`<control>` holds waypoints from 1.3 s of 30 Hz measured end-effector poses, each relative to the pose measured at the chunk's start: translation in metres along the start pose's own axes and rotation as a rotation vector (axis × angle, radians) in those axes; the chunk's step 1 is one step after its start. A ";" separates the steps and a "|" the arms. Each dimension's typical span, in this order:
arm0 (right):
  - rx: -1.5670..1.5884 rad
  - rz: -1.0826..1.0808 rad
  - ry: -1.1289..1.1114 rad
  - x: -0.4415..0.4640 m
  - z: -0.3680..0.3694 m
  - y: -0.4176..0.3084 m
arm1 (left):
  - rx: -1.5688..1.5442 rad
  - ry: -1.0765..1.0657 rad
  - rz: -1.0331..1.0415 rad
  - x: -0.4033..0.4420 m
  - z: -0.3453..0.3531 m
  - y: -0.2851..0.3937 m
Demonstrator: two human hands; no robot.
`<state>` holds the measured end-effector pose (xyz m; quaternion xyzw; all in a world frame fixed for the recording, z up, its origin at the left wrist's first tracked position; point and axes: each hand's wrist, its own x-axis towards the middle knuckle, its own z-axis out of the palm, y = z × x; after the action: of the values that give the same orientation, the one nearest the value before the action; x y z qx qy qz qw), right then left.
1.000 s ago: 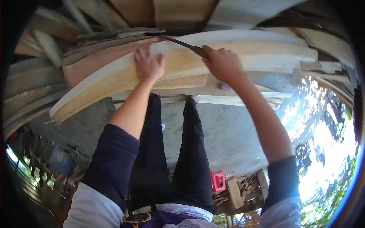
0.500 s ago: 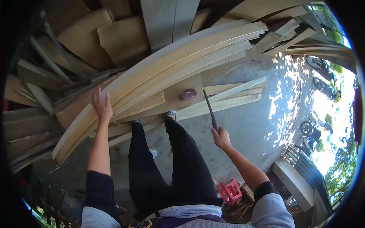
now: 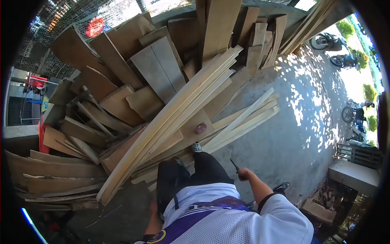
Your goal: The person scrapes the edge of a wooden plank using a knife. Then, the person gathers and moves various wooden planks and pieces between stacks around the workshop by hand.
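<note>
My right hand is closed around the handle end of a long, narrow, dark tool; its exact kind does not show. It is held above the concrete floor, right of my legs. Low beside my left leg hangs my left hand, dim and partly hidden, so its fingers cannot be made out. A stack of long pale wooden strips leans diagonally in front of me, apart from both hands. On a board behind it sits a small round reddish object.
Cut boards lean in a thick pile along the wall. More pale strips lie on the concrete floor near my feet. Scrap wood lies at lower right, near a bench. Motorbikes stand outside.
My left hand has come off the stacked strips and dropped to my side. My right hand has drawn back with the dark tool. The view has tilted up and turned.
</note>
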<state>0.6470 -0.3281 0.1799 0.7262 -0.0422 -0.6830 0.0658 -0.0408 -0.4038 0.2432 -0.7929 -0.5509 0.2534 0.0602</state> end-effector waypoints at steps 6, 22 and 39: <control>-0.266 -0.638 0.387 -0.102 0.028 -0.123 | -1.470 -0.125 -0.746 0.187 -0.168 -0.031; -0.205 -0.341 0.208 -0.101 0.067 -0.046 | -1.181 -0.543 -0.688 0.034 0.040 0.016; -0.687 -0.573 0.599 -0.155 0.137 -0.004 | -1.437 -0.178 -1.157 -0.064 0.078 0.006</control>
<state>0.5000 -0.3063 0.3238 0.8084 0.4041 -0.4109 0.1200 -0.0892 -0.4782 0.1944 -0.2189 -0.8884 -0.1585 -0.3711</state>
